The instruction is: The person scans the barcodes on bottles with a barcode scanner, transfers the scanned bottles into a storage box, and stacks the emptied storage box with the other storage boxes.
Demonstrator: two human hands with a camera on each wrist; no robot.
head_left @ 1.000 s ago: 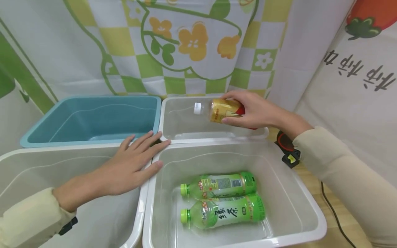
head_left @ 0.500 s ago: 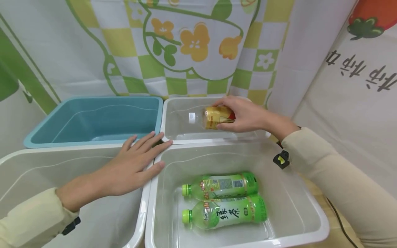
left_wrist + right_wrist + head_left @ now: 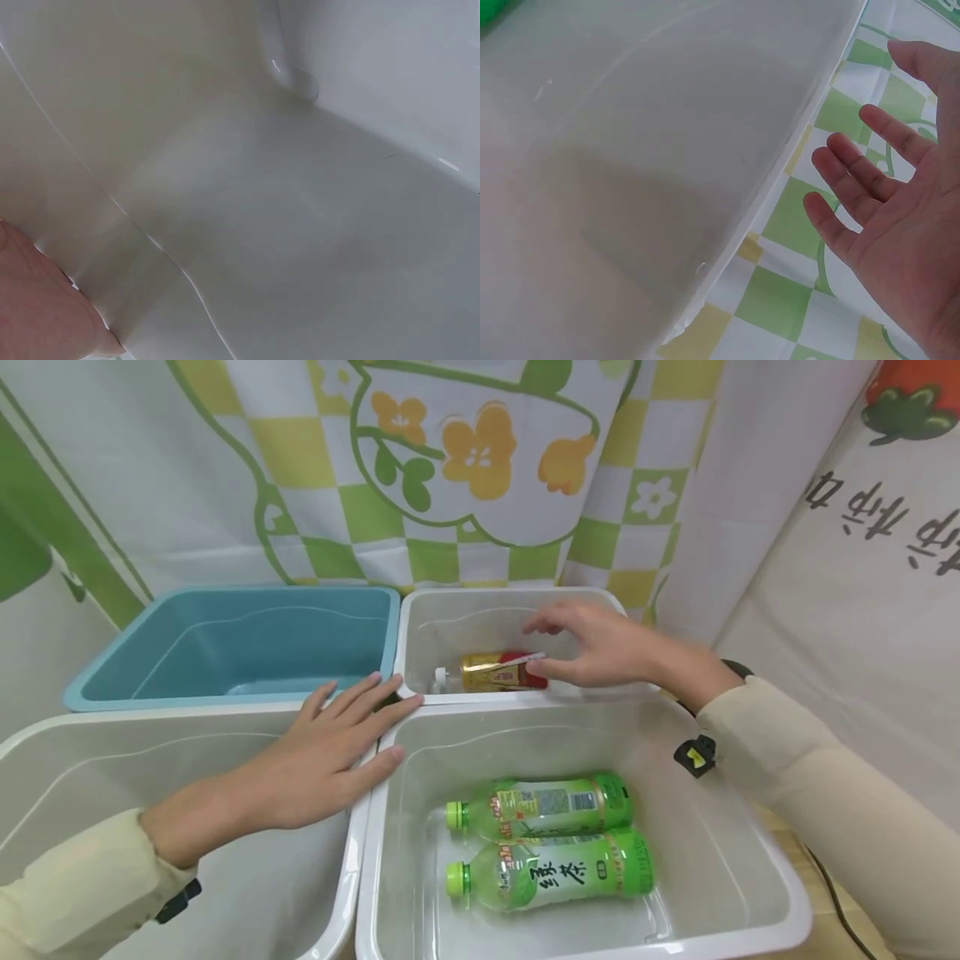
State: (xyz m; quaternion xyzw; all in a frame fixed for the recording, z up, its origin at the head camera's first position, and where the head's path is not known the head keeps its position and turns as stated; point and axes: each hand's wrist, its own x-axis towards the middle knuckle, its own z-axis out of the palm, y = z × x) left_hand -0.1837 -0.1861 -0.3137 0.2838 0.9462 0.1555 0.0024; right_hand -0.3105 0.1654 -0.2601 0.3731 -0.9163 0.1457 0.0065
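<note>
A clear plastic bottle with a gold and red label (image 3: 483,673) and a white cap lies on its side in the small white bin (image 3: 465,620) at the back. Just above its label end is my right hand (image 3: 600,645), fingers apart and loosely bent, holding nothing. The right wrist view also shows the right hand's spread fingers (image 3: 846,182) beside a bin wall. My left hand (image 3: 318,764) lies flat with fingers spread, resting where the bin rims meet. Only a bit of the left hand (image 3: 45,307) enters the left wrist view.
Two green tea bottles, one nearer (image 3: 558,872) and one farther (image 3: 566,804), lie side by side in the large white bin (image 3: 708,827) at front right. A blue bin (image 3: 255,647) stands back left, another large white bin (image 3: 255,877) front left. A patterned curtain (image 3: 480,485) hangs behind.
The gold-labelled bottle, held over the back white bin before, now lies lower inside it. My right hand has let it go and spread its fingers. The left hand stays put.
</note>
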